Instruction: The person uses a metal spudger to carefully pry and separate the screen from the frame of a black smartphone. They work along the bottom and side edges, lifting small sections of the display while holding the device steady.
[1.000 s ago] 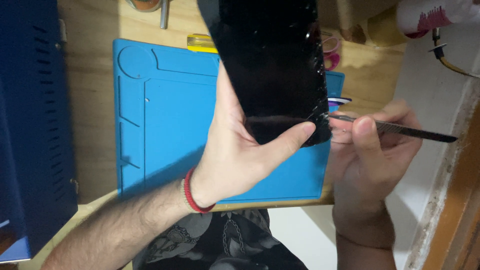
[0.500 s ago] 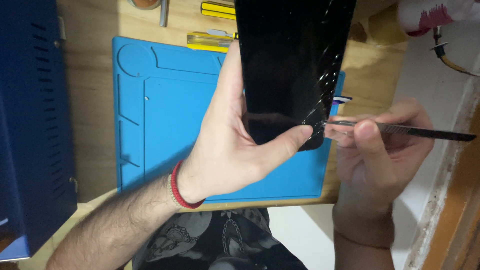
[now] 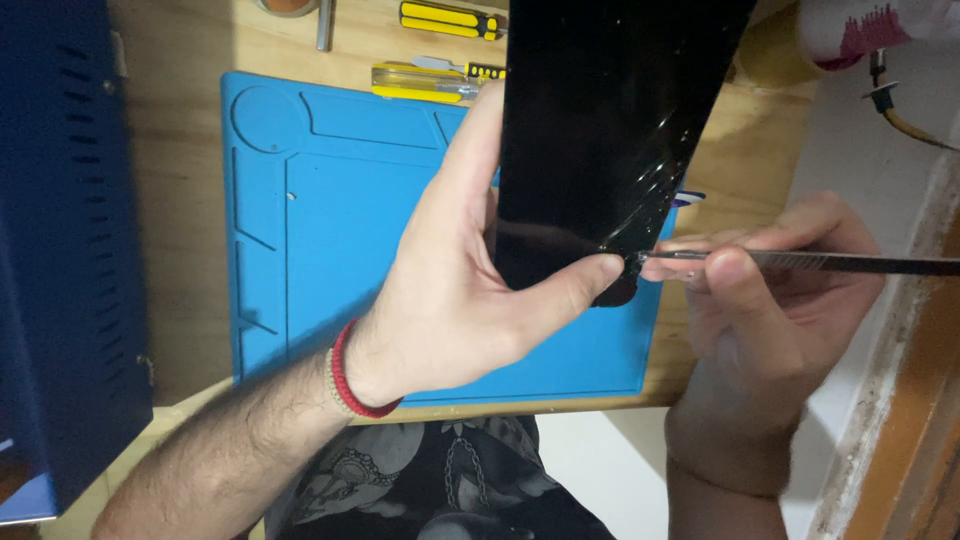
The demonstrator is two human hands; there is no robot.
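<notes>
My left hand [image 3: 460, 290] grips a black tablet with a cracked glass screen [image 3: 600, 120], thumb pressed on its lower corner. It is held up above a blue silicone work mat [image 3: 330, 250]. My right hand [image 3: 770, 320] holds a thin metal pry tool [image 3: 830, 262] whose tip touches the tablet's right edge beside my left thumb. A red and beige band sits on my left wrist.
The mat lies on a wooden table [image 3: 180, 200]. Yellow-handled screwdrivers [image 3: 440, 75] lie beyond the mat's far edge. A dark blue perforated box [image 3: 50, 250] stands at the left. A cable with a metal tip [image 3: 890, 100] hangs at the upper right.
The tablet and my left hand have shifted right and stand more upright in view. The pry tool's tip stays at the tablet's cracked corner.
</notes>
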